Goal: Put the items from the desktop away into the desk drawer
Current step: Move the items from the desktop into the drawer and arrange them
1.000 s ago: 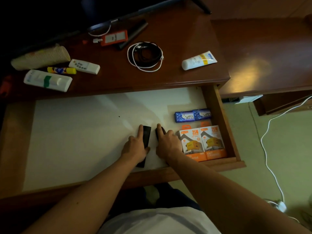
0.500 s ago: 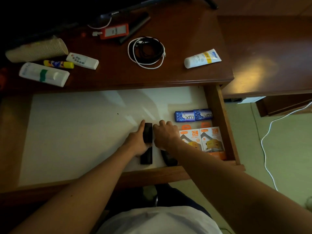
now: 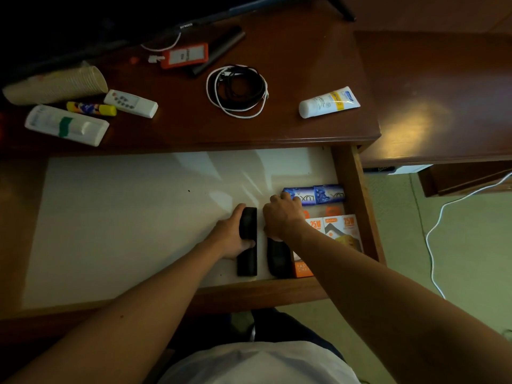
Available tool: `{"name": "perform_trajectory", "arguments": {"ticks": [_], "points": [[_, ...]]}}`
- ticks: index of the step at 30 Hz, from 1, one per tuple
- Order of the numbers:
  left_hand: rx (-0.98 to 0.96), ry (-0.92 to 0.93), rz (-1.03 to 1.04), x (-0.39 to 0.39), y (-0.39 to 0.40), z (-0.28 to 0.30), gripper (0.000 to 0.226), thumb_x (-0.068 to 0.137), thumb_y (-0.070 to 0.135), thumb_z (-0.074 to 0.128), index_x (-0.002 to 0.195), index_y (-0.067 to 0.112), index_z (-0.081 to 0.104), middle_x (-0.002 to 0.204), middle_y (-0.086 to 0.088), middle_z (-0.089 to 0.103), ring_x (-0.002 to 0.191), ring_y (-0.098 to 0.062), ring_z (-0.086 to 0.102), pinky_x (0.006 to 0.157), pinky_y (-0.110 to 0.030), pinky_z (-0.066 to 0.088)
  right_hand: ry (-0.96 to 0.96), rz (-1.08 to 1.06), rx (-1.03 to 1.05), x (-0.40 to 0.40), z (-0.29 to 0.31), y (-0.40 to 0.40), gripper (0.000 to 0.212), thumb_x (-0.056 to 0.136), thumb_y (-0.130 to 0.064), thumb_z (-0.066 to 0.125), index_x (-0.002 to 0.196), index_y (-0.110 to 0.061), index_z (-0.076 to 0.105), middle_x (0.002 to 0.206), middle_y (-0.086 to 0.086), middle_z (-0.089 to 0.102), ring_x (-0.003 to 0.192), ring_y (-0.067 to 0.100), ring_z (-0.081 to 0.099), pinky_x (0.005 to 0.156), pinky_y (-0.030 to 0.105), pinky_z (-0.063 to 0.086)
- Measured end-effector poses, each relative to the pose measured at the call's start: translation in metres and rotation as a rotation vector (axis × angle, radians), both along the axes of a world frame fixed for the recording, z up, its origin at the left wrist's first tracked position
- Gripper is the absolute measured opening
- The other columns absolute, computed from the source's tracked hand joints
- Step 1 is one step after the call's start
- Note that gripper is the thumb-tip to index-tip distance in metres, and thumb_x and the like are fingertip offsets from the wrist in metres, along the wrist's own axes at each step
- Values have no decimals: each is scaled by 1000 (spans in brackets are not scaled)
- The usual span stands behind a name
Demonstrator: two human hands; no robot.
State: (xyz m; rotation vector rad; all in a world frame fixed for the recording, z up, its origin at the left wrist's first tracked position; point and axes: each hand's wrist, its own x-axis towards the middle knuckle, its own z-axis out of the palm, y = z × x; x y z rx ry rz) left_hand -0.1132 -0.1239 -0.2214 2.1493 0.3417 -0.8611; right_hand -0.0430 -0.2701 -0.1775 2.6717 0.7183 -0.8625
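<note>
Two bare hands reach into an open desk drawer (image 3: 357, 206). Left hand (image 3: 234, 236) wraps its fingers around a black remote (image 3: 247, 242) lying flat on the white drawer floor. Right hand (image 3: 282, 217) rests curled on the far end of a second dark object (image 3: 279, 259), possibly another remote, just beside orange boxes (image 3: 338, 231). Still on the desktop (image 3: 277, 128): coiled cables (image 3: 237, 91), a cream tube (image 3: 329, 102), white remotes (image 3: 130, 103).

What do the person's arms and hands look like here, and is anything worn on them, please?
Both forearms are bare up to the frame edge: no sleeves, gloves or watch show. The left hand and right hand show no rings or markings, though the dim light could hide small details.
</note>
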Motion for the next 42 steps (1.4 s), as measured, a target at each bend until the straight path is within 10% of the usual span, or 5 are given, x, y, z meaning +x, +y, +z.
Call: {"name": "perform_trajectory", "arguments": {"ticks": [22,27,33,42], "points": [[14,30,88,-2,-27,9,102,76,27,81,151,42,13,126,-12,58,98,-40,65,58,-36,55,27,-16,66,-2,2,-8,45,91,-29,64,132,-12,56,139,15,48,134,39,36,106,56,33],[58,19,89,-9,-25,12,111,81,34,77,159,35,-2,145,-13,52,124,-34,56,97,-37,51,49,14,56,0,9,-4,46,90,-30,66,132,-13,56,136,15,49,131,39,39,105,54,35],[225,-162,386,-2,26,42,70,89,31,68,150,17,38,97,-3,71,96,-21,66,88,-28,51,-11,-2,403,2,38,45,24,91,-20,54,113,-11,62,114,12,62,108,33,58,85,40,48],[392,-483,1033,43,182,127,33,90,20,63,122,11,59,122,-12,64,113,-31,60,84,-31,44,-178,19,911,41,83,190,24,93,-21,54,112,-14,65,109,10,63,99,30,59,77,39,55]]}}
